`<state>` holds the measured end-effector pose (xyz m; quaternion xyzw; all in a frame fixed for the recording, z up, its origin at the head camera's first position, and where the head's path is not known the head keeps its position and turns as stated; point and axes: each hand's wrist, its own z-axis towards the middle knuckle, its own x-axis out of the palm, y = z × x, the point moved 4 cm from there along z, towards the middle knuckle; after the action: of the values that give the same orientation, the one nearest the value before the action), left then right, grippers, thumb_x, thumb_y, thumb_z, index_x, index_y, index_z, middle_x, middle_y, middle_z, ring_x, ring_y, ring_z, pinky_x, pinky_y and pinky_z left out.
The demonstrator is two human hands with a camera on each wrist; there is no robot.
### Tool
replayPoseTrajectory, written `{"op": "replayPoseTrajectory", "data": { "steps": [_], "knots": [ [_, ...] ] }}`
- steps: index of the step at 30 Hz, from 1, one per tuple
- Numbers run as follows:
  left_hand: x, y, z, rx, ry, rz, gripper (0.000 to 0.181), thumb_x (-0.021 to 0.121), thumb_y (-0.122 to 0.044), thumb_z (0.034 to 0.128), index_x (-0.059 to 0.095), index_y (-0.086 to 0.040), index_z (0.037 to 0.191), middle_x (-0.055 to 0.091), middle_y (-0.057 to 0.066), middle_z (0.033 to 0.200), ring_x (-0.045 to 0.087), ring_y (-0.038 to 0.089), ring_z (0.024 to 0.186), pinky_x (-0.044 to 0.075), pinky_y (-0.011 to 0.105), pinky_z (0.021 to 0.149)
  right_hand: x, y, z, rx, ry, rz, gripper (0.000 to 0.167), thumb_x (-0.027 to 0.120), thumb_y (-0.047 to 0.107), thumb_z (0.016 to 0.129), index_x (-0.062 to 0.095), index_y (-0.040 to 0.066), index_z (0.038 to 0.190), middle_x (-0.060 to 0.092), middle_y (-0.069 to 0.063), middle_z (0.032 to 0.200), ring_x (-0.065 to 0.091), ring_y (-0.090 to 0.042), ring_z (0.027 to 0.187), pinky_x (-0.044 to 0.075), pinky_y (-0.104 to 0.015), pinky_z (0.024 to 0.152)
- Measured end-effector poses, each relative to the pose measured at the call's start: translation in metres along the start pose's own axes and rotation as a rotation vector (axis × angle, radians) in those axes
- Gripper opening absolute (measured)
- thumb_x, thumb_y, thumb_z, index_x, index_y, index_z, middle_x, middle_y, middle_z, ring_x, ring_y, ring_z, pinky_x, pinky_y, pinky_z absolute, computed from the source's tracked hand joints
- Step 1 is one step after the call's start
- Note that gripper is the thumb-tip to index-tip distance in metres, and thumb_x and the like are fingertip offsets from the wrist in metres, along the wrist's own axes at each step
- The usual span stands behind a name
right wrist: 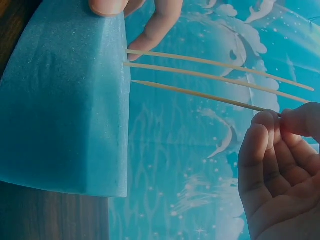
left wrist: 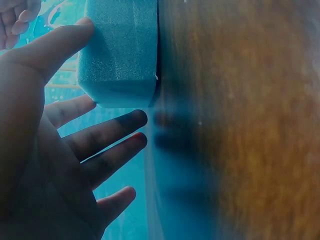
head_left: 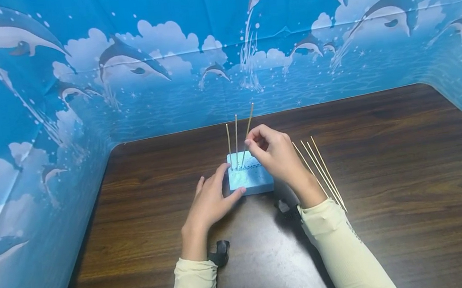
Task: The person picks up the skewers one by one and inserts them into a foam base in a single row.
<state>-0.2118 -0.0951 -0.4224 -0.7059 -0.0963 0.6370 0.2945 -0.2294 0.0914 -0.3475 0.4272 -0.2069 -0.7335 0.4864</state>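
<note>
A light-blue foam block (head_left: 252, 178) with a row of small dark holes across its top sits mid-table. Two thin wooden skewers (head_left: 236, 136) stand upright in its left part. My right hand (head_left: 278, 154) pinches a third bamboo skewer (right wrist: 200, 94) between thumb and fingertips, tilted to the right. In the right wrist view its pointed tip is at the block's top surface; whether it has entered a hole I cannot tell. My left hand (head_left: 207, 201) rests at the block's left side, thumb and index finger touching it, the other fingers (left wrist: 107, 134) extended and spread.
Several loose skewers (head_left: 321, 167) lie on the dark wooden table (head_left: 407, 152), partly behind the right forearm. A blue dolphin-print cloth (head_left: 207, 89) hangs along the back and sides. Black wrist mounts (head_left: 221, 253) sit at both wrists.
</note>
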Motion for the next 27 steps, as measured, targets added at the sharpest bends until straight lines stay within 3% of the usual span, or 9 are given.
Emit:
{"op": "replayPoseTrajectory", "data": {
  "steps": [13, 27],
  "knots": [
    [-0.001, -0.001, 0.0, -0.007, 0.007, -0.002, 0.077, 0.065, -0.05, 0.0918, 0.034, -0.015, 0.152, 0.046, 0.012, 0.152, 0.044, 0.03, 0.14, 0.011, 0.061, 0.12, 0.004, -0.004, 0.0, 0.008, 0.011, -0.004, 0.004, 0.064, 0.006, 0.093, 0.065, 0.003, 0.092, 0.065, -0.005, 0.076, 0.057, -0.014, 0.064, 0.048, -0.025, 0.06],
    [-0.001, -0.002, 0.001, -0.005, 0.004, 0.012, 0.077, 0.066, -0.05, 0.0914, 0.035, -0.015, 0.152, 0.048, 0.012, 0.151, 0.046, 0.03, 0.138, 0.012, 0.061, 0.119, 0.016, -0.012, -0.002, 0.037, 0.118, -0.036, 0.004, 0.061, 0.005, 0.094, 0.064, 0.004, 0.091, 0.068, -0.005, 0.083, 0.062, -0.015, 0.073, 0.053, -0.029, 0.068]
  ]
}}
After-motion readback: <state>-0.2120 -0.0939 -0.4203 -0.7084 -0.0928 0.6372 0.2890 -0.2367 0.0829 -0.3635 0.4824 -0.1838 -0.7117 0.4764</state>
